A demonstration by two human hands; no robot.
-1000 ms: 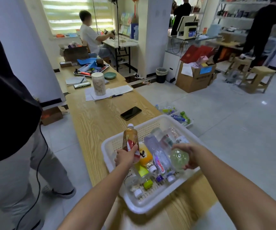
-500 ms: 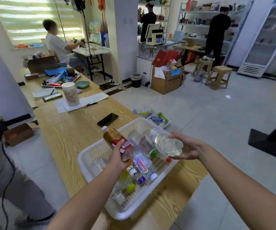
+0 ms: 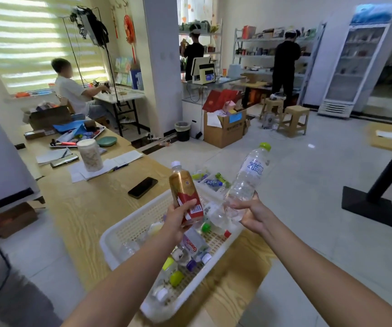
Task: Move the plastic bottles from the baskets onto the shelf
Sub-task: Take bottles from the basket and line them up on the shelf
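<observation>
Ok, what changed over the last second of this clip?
Both hands rose above the white basket. The left hand lifted the amber bottle it already gripped; the right hand raised the clear green-capped bottle from lying among the others to cap-up. The view swung right. The basket, its remaining bottles and the phone stayed put on the table.

Two bare forearms (image 3: 124, 277), left hand (image 3: 178, 221) and right hand (image 3: 252, 214) uncovered, nails apparently short.
</observation>
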